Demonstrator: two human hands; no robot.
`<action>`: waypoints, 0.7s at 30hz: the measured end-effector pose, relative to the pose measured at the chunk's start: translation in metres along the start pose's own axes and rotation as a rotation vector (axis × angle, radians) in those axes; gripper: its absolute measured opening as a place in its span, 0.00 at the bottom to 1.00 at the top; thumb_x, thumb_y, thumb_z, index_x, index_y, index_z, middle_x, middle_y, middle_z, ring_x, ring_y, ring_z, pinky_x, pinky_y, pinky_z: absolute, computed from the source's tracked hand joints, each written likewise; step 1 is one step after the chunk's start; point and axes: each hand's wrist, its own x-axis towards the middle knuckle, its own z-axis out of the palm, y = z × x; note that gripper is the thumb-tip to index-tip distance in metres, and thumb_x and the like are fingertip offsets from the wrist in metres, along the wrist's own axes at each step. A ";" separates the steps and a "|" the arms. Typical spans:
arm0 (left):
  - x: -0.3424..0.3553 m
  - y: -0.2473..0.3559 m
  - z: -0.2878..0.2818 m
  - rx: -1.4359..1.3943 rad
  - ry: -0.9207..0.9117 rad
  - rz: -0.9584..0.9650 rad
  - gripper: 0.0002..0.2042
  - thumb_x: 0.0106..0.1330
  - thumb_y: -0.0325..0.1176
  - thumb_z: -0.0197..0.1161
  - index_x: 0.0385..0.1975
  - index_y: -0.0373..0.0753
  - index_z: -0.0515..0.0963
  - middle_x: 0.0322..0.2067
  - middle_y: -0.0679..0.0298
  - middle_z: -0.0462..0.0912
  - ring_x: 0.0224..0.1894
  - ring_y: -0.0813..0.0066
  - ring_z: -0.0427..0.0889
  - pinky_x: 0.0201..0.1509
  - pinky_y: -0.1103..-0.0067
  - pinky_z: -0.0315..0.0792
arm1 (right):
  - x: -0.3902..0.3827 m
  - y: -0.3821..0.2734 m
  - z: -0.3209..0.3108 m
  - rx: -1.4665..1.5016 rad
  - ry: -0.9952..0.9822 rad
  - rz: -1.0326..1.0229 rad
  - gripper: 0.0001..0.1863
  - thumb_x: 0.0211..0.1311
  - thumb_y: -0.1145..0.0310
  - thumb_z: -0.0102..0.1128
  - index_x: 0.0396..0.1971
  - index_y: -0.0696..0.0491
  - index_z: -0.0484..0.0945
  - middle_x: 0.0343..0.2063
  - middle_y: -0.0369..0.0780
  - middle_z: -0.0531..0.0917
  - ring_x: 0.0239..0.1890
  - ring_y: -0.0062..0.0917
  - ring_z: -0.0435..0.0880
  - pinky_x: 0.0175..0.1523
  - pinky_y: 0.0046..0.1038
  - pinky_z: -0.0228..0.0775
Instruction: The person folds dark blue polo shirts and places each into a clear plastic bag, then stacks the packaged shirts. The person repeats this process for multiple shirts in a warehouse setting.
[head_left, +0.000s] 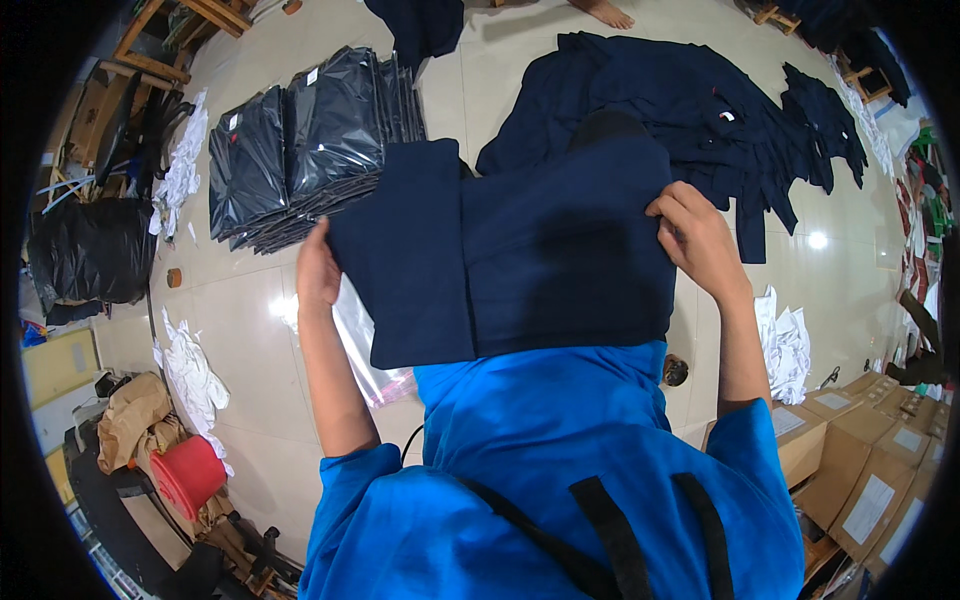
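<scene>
A dark navy garment (565, 250) lies partly folded across my lap, its left part doubled over in a straight vertical edge. My left hand (318, 268) holds its left edge, the fingers partly hidden by the cloth. At the upper right edge, my right hand (690, 232) pinches the fabric between thumb and curled fingers. Beneath the left side of the garment, clear plastic bags (362, 345) show on the floor.
Stacks of navy garments in clear plastic (335, 115) stand ahead on the left. A heap of loose navy garments (660, 95) spreads over the tiled floor (840, 290) ahead on the right. Cardboard boxes (850, 460) are at the lower right, a red bucket (188, 476) at the lower left.
</scene>
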 end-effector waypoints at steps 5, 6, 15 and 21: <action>0.020 0.008 -0.011 -0.165 0.045 0.048 0.18 0.84 0.40 0.54 0.60 0.33 0.77 0.58 0.57 0.84 0.59 0.66 0.83 0.69 0.69 0.75 | -0.004 -0.007 -0.001 0.005 -0.009 -0.005 0.16 0.53 0.86 0.61 0.42 0.56 0.81 0.39 0.46 0.78 0.45 0.44 0.83 0.51 0.41 0.78; 0.028 0.000 -0.021 -0.147 0.061 0.058 0.18 0.83 0.41 0.55 0.59 0.33 0.78 0.56 0.58 0.85 0.58 0.67 0.84 0.66 0.69 0.76 | -0.003 -0.007 0.001 0.006 -0.015 -0.011 0.16 0.53 0.86 0.60 0.42 0.56 0.81 0.39 0.46 0.78 0.45 0.44 0.83 0.51 0.40 0.78; 0.036 -0.016 -0.026 0.097 0.012 -0.053 0.13 0.81 0.38 0.62 0.56 0.35 0.77 0.46 0.63 0.86 0.47 0.76 0.86 0.52 0.79 0.80 | 0.001 -0.002 -0.001 0.031 -0.039 -0.005 0.16 0.52 0.85 0.59 0.41 0.56 0.82 0.40 0.46 0.81 0.44 0.44 0.84 0.50 0.40 0.79; 0.051 -0.022 -0.033 0.398 0.180 0.263 0.12 0.83 0.40 0.59 0.54 0.39 0.72 0.39 0.65 0.82 0.36 0.82 0.77 0.40 0.80 0.74 | 0.025 -0.011 -0.010 0.056 -0.198 -0.001 0.11 0.54 0.82 0.63 0.38 0.55 0.82 0.37 0.45 0.81 0.41 0.43 0.83 0.48 0.39 0.79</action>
